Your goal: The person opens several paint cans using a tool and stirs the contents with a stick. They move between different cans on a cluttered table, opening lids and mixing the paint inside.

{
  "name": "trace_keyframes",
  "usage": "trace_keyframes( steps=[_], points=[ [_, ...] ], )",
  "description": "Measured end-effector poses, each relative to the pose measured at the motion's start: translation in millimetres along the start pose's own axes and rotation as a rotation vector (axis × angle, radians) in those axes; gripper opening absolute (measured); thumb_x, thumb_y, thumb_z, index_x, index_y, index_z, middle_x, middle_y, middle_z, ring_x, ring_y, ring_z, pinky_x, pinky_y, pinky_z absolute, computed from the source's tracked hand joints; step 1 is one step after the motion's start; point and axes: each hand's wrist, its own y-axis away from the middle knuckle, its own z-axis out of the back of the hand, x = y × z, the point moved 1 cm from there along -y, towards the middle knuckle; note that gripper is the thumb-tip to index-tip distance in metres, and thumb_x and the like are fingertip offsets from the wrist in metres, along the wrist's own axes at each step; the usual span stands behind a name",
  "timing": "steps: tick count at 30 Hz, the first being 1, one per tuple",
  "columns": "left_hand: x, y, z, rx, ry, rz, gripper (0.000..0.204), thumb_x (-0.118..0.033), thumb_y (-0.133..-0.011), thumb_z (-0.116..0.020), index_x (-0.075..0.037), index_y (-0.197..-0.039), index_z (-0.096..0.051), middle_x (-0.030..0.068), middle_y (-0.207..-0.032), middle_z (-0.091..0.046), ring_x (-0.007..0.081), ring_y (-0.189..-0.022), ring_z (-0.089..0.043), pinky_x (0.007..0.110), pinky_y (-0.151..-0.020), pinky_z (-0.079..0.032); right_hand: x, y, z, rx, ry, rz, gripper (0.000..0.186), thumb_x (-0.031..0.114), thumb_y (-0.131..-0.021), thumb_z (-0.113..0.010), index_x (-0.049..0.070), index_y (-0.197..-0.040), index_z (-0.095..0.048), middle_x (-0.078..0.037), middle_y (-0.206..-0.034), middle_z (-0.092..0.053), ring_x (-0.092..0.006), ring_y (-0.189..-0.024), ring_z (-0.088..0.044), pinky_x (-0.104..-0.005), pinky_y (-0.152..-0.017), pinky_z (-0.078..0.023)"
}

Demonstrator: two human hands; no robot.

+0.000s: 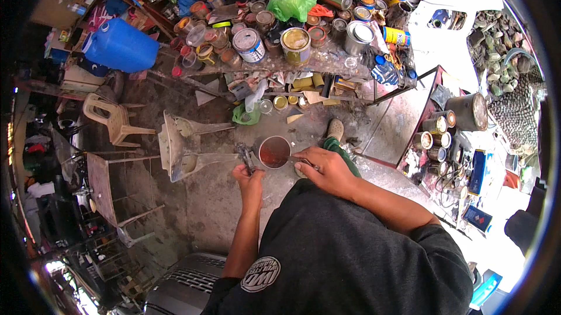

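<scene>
In front of me is a round metal cup, its open mouth toward me and reddish-brown paint or residue inside. My right hand is closed at the cup's right side, the fingers curled round what looks like its handle. Just left of the cup, my left hand grips a small dark metallic piece that points up and away from me. That piece comes close to the cup's left rim; I cannot tell whether they touch. Its exact kind is not clear.
A cluttered bench beyond holds paint cans and a green plastic bag. To the left stand a blue jug, a beige plastic chair and a dirty upturned stool. More cans crowd the right.
</scene>
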Motion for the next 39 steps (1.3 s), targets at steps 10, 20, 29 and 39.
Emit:
trace_keyframes(
  steps=[10, 20, 29, 39],
  points=[
    [3.3, 13.3, 21.3, 0.065, 0.044, 0.017, 0.039, -0.002, -0.083, -0.07, -0.003, -0.117, -0.051, 0.0046, -0.104, -0.058, 0.0132, -0.094, -0.053, 0.028, -0.085, -0.044, 16.5, -12.0, 2.7, -0.079, 0.353, 0.358, 0.022, 0.013, -0.091, -0.07, 0.004, -0.111, -0.072, -0.012, -0.099, -0.071, -0.0324, -0.09, -0.071, -0.0421, -0.078, -0.057],
    [14.4, 19.5, 31.2, 0.074, 0.097, -0.002, 0.034, 0.003, -0.082, -0.067, -0.004, -0.113, -0.054, 0.004, -0.102, -0.063, 0.0141, -0.094, -0.058, 0.03, -0.089, -0.045, 27.0, 12.6, -20.0, -0.038, 0.062, 0.15, 0.021, 0.015, -0.094, -0.068, 0.003, -0.111, -0.072, -0.016, -0.098, -0.071, -0.0366, -0.089, -0.07, -0.0442, -0.077, -0.057],
    [34.7, 21.2, 42.7, 0.151, 0.109, 0.053, 0.035, 0.0, -0.082, -0.069, -0.002, -0.115, -0.055, 0.007, -0.105, -0.065, 0.0168, -0.098, -0.06, 0.031, -0.092, -0.046, 45.2, -14.8, -22.0, 0.089, 0.456, 0.204, 0.02, 0.016, -0.093, -0.07, 0.004, -0.11, -0.072, -0.014, -0.103, -0.072, -0.0349, -0.09, -0.071, -0.0432, -0.078, -0.059],
    [64.7, 30.8, 46.5, 0.214, 0.131, 0.252, 0.035, -0.002, -0.081, -0.071, 0.001, -0.114, -0.057, 0.0113, -0.107, -0.069, 0.0207, -0.1, -0.065, 0.033, -0.094, -0.05, 65.1, -30.6, -30.8, 0.336, 0.61, 0.208, 0.016, 0.016, -0.095, -0.069, 0.004, -0.105, -0.073, -0.014, -0.104, -0.072, -0.0356, -0.09, -0.071, -0.0435, -0.079, -0.058]
  ],
)
